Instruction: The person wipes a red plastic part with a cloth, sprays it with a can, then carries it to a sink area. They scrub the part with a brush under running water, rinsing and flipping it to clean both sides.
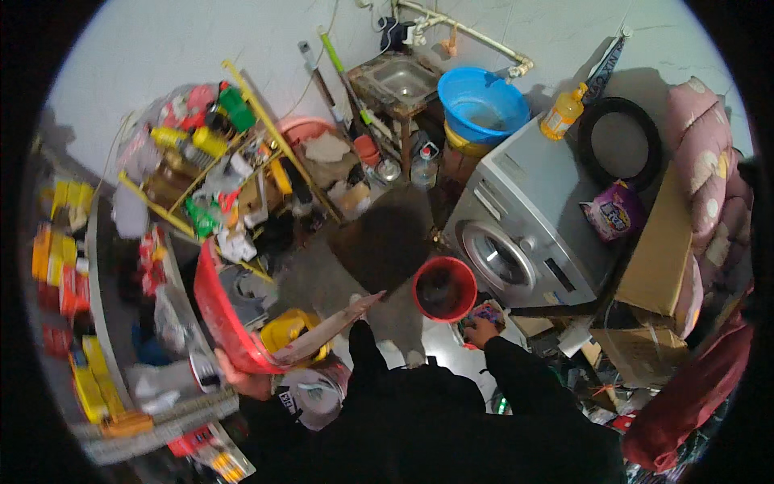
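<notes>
My left hand (pixel 245 378) grips the outer wall of a large red plastic basin (pixel 211 308), which is tilted up on edge. Inside or against the basin are grey items (pixel 242 293) and a yellow plastic container (pixel 290 330). A flat pinkish board-like piece (pixel 332 330) slants out beside them. To the right, my right hand (pixel 482 331) is over a small purple and multicoloured item (pixel 488 314) low by the washing machine; whether the fingers hold it is hard to tell. Close to that hand stands a red bucket (pixel 444 289) with a dark inside.
A grey front-loading washing machine (pixel 532 199) bears an orange bottle (pixel 562 115), a black ring (pixel 620 145) and a purple packet (pixel 614 212). Cardboard boxes (pixel 656 254) crowd the right. A yellow-framed rack (pixel 266 121) with clutter stands at left; a blue basin (pixel 478 106) sits behind.
</notes>
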`<act>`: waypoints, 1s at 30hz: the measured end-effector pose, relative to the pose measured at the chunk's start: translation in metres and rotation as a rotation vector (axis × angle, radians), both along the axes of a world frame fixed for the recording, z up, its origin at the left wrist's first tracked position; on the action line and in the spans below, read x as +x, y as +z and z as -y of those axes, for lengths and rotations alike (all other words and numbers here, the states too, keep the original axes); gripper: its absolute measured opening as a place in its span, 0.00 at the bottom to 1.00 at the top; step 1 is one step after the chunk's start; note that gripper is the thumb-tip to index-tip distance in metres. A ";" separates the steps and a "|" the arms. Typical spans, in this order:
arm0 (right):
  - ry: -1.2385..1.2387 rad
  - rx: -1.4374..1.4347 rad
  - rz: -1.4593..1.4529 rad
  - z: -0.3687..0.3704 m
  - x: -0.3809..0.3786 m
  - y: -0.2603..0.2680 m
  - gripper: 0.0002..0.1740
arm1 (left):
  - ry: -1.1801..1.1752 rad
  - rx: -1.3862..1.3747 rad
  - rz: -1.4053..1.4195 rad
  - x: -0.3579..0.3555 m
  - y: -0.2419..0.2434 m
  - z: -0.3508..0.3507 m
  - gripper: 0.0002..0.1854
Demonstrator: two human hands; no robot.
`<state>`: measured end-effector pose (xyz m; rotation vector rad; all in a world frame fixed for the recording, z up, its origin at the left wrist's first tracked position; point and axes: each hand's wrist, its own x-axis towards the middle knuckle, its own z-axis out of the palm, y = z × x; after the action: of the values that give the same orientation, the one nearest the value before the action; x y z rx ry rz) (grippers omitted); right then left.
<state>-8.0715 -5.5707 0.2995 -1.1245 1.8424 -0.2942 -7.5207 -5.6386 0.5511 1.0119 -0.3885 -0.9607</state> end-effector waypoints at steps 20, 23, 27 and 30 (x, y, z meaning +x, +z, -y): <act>-0.625 -0.473 -0.032 0.355 -0.026 0.144 0.17 | -1.142 -0.452 -0.497 -0.226 0.194 0.652 0.27; -0.785 -0.565 0.141 0.442 -0.089 0.163 0.15 | -1.253 -0.522 -0.551 -0.305 0.214 0.709 0.25; -0.960 -0.847 0.365 0.538 -0.179 0.172 0.15 | -1.151 -0.481 -0.403 -0.418 0.200 0.762 0.25; -1.040 -0.740 0.262 0.594 -0.241 0.176 0.19 | -0.973 -0.428 -0.139 -0.497 0.167 0.791 0.29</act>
<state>-8.3127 -6.1645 0.4754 -0.3981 1.9654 -1.7291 -8.0175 -6.4292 0.7183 0.3174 -0.9660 -1.7051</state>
